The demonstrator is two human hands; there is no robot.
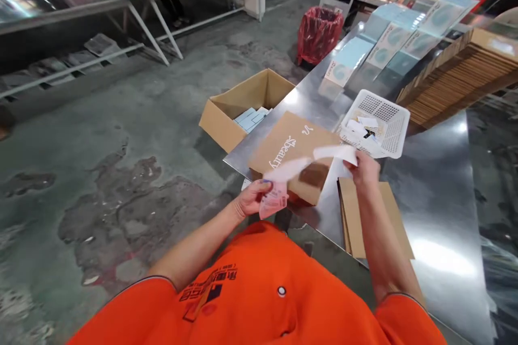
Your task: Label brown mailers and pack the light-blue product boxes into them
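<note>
My left hand (254,197) pinches a pink printed label (273,200) in front of my shirt. From it a white paper strip (289,170), partly blurred, stretches up and right. My right hand (363,169) is closed on a white strip end (343,153); whether both pieces are one continuous strip I cannot tell. Beneath the paper lies a closed brown cardboard box (279,137) with white "beauty" lettering, at the metal table's near corner. Just beyond my right hand stands a white perforated basket (399,118) holding small pieces of paper. Flat cardboard pieces (388,210) lie under my right forearm.
An open carton (224,121) with light-blue boxes inside stands left of the metal table (441,194). Light-blue boxes (350,59) and stacked flat cardboard (453,81) occupy its far part. A red-lined bin (319,35) is on the floor beyond. Other people are at the back.
</note>
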